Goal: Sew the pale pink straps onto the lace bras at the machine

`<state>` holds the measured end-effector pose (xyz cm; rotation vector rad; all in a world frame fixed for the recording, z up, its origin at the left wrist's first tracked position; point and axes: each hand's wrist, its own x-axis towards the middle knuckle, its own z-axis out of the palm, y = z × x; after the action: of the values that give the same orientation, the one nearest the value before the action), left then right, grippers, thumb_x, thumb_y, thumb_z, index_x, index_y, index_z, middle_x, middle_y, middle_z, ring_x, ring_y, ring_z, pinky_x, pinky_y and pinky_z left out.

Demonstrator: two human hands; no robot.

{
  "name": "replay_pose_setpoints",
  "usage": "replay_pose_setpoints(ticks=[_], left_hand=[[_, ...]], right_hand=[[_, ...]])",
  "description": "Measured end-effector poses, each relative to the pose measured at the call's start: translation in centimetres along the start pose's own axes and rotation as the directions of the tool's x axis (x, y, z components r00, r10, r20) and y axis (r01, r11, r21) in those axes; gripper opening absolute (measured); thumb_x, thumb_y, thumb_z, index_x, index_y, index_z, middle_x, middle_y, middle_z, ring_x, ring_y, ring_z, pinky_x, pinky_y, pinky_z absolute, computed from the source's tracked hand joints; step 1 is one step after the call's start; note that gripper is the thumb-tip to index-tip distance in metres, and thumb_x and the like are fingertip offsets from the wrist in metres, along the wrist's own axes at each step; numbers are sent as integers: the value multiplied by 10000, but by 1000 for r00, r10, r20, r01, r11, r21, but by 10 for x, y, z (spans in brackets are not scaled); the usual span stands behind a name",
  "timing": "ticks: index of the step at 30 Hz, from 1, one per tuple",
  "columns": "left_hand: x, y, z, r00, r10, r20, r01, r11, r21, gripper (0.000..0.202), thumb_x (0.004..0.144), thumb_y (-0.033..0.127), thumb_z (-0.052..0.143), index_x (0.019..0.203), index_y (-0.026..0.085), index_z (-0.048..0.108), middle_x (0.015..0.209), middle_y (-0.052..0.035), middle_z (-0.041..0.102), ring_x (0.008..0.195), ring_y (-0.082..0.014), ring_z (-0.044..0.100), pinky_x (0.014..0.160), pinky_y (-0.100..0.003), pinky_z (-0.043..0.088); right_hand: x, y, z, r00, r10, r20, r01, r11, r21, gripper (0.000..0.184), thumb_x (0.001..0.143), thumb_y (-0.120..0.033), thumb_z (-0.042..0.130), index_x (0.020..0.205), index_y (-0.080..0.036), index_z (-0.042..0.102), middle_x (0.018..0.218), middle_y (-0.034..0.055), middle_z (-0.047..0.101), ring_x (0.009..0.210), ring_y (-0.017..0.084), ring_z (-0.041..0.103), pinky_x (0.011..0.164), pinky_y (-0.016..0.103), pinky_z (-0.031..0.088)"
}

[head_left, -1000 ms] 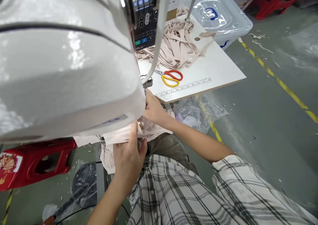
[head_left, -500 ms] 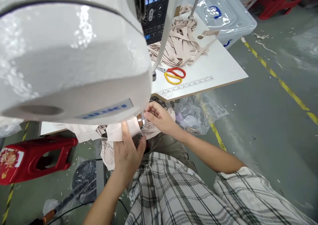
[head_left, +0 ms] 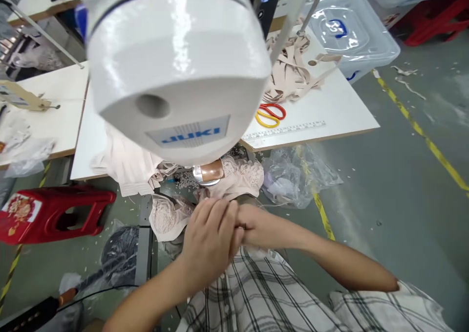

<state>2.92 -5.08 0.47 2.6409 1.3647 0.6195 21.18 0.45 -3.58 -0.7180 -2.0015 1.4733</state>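
A white JUKI sewing machine head (head_left: pixel 176 68) fills the upper middle of the view. Pale pink lace fabric (head_left: pixel 234 178) hangs from under it, beside a metal cylinder (head_left: pixel 209 172). My left hand (head_left: pixel 208 241) and my right hand (head_left: pixel 256 229) meet just below the fabric, over my lap. The fingers of both are curled together and overlap. What they pinch is hidden between them.
Red and yellow scissors (head_left: pixel 270 115) lie on the white table (head_left: pixel 330 112), next to a pile of beige straps (head_left: pixel 293 73) and a printed ruler (head_left: pixel 286 129). A clear lidded bin (head_left: pixel 351 29) stands behind. A red stool (head_left: pixel 54 212) and plastic bags (head_left: pixel 293 175) sit on the floor.
Both hands have pulled back from under the machine head toward my lap and come together. The view has swung left, so the machine's front label now shows.
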Motion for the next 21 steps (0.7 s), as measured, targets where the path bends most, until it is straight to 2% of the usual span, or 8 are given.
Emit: replay_pose_setpoints(ticks=[1,3,5,7,11,13,15,21], left_hand=[[2,-8,2,992,-107,73,108,994,-15,239,949,289,504,973,135,685,813,-132,702,850,-278,679,883,-480,521],[5,-28,10,896,-358,264,420,876,-237,398,972,376,439,709,153,639,597,-84,603,666,-237,633,758,-428,525],[6,-49,22,754,-436,491,653,575,-492,459,967,473,422,684,164,608,593,-69,591,656,-220,625,699,-373,514],[5,-66,33,700,-352,621,713,315,-626,465,942,558,433,776,164,614,618,-43,584,665,-206,634,659,-330,513],[0,-76,43,708,-352,612,681,114,-723,427,915,584,489,818,174,558,562,46,417,539,-129,518,577,-259,458],[-3,-73,39,727,-407,553,646,131,-752,417,935,552,492,773,173,550,614,23,474,574,-116,507,580,-237,427],[-4,-67,34,757,-436,486,614,224,-757,416,954,510,486,735,168,572,684,-8,551,639,-125,530,620,-238,430],[-5,-60,29,789,-490,370,595,462,-657,361,973,425,457,757,177,604,710,-12,598,689,-149,561,667,-246,445]], right_hand=[[3,2,3,996,-23,88,33,992,-118,173,868,-131,582,745,-210,675,743,-6,673,702,152,629,635,270,509],[10,13,8,998,-65,20,68,911,-407,183,900,-125,538,850,-188,703,779,34,694,706,171,631,618,287,490],[18,27,13,974,-187,-128,65,771,-634,207,938,-153,503,980,-158,706,810,76,705,729,195,635,621,310,481],[25,39,16,936,-312,-162,103,683,-723,227,958,-161,487,1047,-160,695,813,74,713,740,196,637,639,314,483],[25,49,17,898,-382,-217,139,715,-685,246,961,-177,494,1137,-211,662,1039,78,715,951,217,648,821,369,521],[21,47,19,859,-352,-371,45,774,-631,235,941,-239,544,1152,-227,646,1101,96,681,1030,243,623,883,418,515],[19,44,23,829,-308,-467,-26,813,-582,235,913,-323,612,1123,-224,652,1063,100,672,1011,253,622,862,426,523],[24,40,37,877,-188,-443,-80,851,-519,239,938,-361,607,1105,-210,686,1012,79,705,940,222,660,767,367,546]])
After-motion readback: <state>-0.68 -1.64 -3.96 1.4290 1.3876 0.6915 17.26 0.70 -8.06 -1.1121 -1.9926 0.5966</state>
